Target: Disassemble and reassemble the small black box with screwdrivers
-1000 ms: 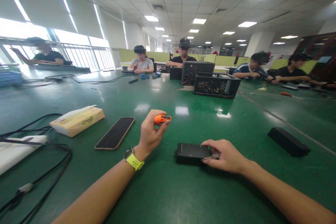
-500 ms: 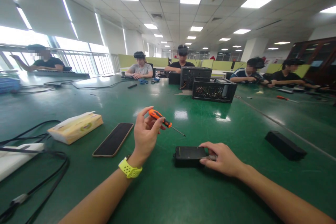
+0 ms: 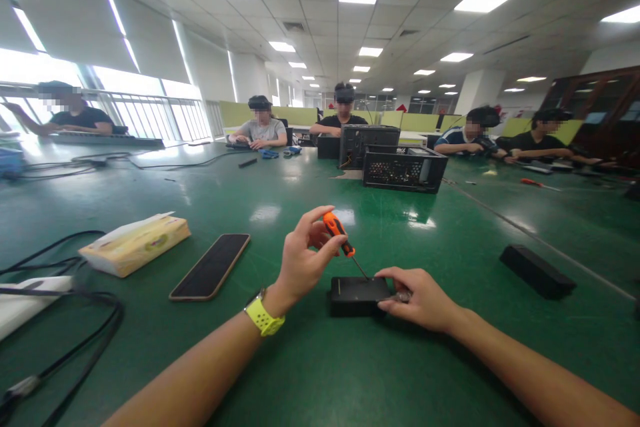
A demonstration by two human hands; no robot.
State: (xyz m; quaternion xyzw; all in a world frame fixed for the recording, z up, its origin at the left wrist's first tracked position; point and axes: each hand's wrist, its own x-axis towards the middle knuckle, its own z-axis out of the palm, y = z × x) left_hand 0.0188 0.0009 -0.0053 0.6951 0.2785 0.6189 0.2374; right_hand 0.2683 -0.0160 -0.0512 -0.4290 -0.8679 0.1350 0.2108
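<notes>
My left hand (image 3: 303, 260), with a yellow watch on the wrist, pinches a small orange-handled screwdriver (image 3: 339, 235). The tool slants down and right, its thin tip touching the top of a flat black box (image 3: 356, 294) on the green table (image 3: 310, 373). My right hand (image 3: 420, 297) is closed on the box's right end, fingers curled over the edge, holding it down.
A dark phone (image 3: 210, 267) and a tissue box (image 3: 134, 244) lie to the left, with black cables (image 3: 75, 340) and a white device beyond. A black block (image 3: 536, 271) sits at right. Open computer cases (image 3: 403, 168) stand mid-table. Several people sit along the far side.
My left hand has moved right and down, turning the screwdriver from pointing away to slanting down until its tip meets the black box. The right hand stays on the box.
</notes>
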